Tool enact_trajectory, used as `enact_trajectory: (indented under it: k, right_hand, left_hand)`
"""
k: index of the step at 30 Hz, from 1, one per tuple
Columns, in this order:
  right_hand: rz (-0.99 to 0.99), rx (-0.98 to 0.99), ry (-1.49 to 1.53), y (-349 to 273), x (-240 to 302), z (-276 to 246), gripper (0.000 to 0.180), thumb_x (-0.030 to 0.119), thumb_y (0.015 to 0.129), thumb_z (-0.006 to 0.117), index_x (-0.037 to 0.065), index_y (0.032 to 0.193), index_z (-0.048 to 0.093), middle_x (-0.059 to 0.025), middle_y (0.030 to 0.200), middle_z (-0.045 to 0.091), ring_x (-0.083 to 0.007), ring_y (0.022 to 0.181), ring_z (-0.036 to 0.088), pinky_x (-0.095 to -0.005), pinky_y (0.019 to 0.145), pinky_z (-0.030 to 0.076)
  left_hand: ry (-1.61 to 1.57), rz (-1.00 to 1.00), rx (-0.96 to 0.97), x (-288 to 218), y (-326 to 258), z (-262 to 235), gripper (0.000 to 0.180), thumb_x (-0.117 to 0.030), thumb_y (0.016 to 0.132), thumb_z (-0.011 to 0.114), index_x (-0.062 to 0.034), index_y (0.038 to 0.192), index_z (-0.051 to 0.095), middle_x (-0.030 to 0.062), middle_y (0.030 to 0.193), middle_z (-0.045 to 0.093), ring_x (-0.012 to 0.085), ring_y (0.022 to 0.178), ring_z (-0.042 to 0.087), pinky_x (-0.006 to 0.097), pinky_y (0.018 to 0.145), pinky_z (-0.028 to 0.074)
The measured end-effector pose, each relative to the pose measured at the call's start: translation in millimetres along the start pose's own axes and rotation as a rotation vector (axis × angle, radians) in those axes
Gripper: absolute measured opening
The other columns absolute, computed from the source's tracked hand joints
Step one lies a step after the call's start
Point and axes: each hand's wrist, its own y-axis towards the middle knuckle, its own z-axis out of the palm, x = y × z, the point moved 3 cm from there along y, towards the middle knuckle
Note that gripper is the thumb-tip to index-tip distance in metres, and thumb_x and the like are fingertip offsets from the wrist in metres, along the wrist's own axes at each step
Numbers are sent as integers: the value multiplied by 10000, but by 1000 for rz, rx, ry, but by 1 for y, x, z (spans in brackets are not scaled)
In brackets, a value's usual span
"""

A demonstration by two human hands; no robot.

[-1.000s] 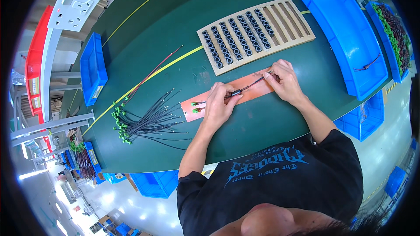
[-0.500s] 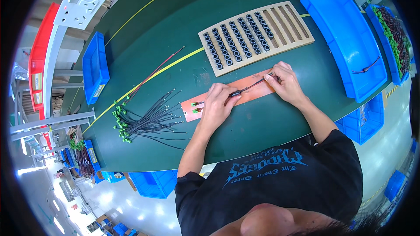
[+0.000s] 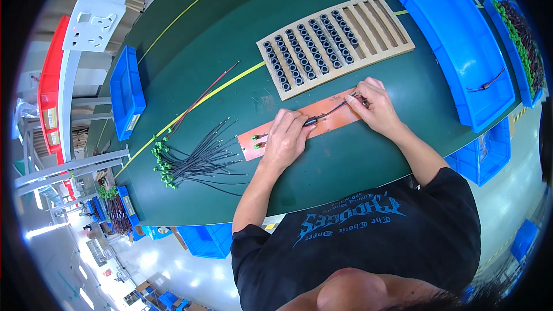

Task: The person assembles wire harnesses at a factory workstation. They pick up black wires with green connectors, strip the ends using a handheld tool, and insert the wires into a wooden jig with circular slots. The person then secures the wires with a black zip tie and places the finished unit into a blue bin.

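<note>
An orange strip board (image 3: 341,121) lies on the green table in front of me, with green connectors (image 3: 258,145) at its left end. Across it runs a thin dark cable (image 3: 336,112) carrying a black cylindrical sleeve (image 3: 311,121). My left hand (image 3: 286,138) is closed around the cable by the sleeve, thumb and fingers pressed together, covering part of the lead. Toward the board's right end, my right hand (image 3: 374,106) pinches the other end of the same cable; its tip is partly hidden by the fingers.
Beyond the board sits a slotted wooden tray (image 3: 393,49) with rows of black sleeves. Left lie a bundle of black cables (image 3: 199,164) with green connectors and a red lead (image 3: 210,92). A large blue bin (image 3: 455,52) at right holds one short lead (image 3: 487,86). A small blue bin (image 3: 127,98) stands far left.
The whole view has shifted slightly. Both hands keep their hold on the cable in nearly the same place, and the cable between them looks a little more bowed.
</note>
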Motion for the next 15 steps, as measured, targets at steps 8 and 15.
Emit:
enact_trajectory:
  k: [8, 15]
  right_hand:
    - [32, 25, -6, 1, 1, 0, 153, 156, 906, 734, 55, 826, 652, -53, 732, 588, -248, 750, 552, -397, 864, 433]
    - [-120, 258, 133, 9, 30, -3, 205, 135, 846, 808, 77, 1032, 743, -20, 938, 746, -225, 1051, 678, -382, 1032, 399]
  left_hand:
    - [-51, -52, -55, 1, -1, 3, 224, 2, 741, 816, 24, 939, 712, 128, 913, 670, 318, 852, 631, 400, 734, 535]
    - [-226, -189, -38, 8, -2, -4, 178, -18, 766, 825, -13, 920, 737, 104, 895, 683, 273, 847, 641, 370, 736, 529]
